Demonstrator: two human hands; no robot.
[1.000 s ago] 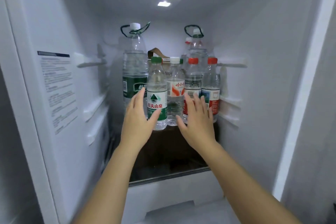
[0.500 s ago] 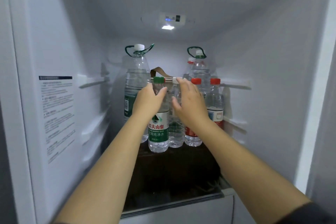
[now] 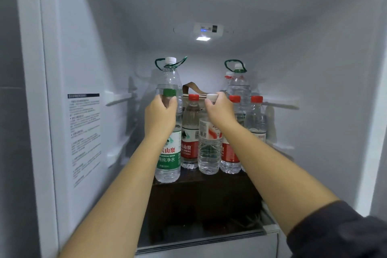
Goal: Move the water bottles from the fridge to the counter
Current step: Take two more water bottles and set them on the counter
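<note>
Several water bottles stand on a dark glass shelf [image 3: 201, 205] inside the open fridge. My left hand [image 3: 160, 115] grips the neck of a green-capped, green-labelled bottle [image 3: 168, 157] at the front left. My right hand [image 3: 219, 111] grips the neck of a white-capped clear bottle [image 3: 209, 153] beside it. Between them stands a red-capped bottle [image 3: 190, 138]. Two more red-capped bottles [image 3: 255, 119] stand to the right, partly hidden by my right forearm.
Two tall bottles with green carry loops stand at the back, one left [image 3: 170, 75] and one right [image 3: 238, 81]. A brown strap [image 3: 191, 87] shows behind the front row. The white fridge walls close in left [image 3: 83, 132] and right, with shelf rails [image 3: 280, 104].
Both hands rose from the bottles' bodies to their necks and closed round them. The white-capped bottle now stands a little forward of the row.
</note>
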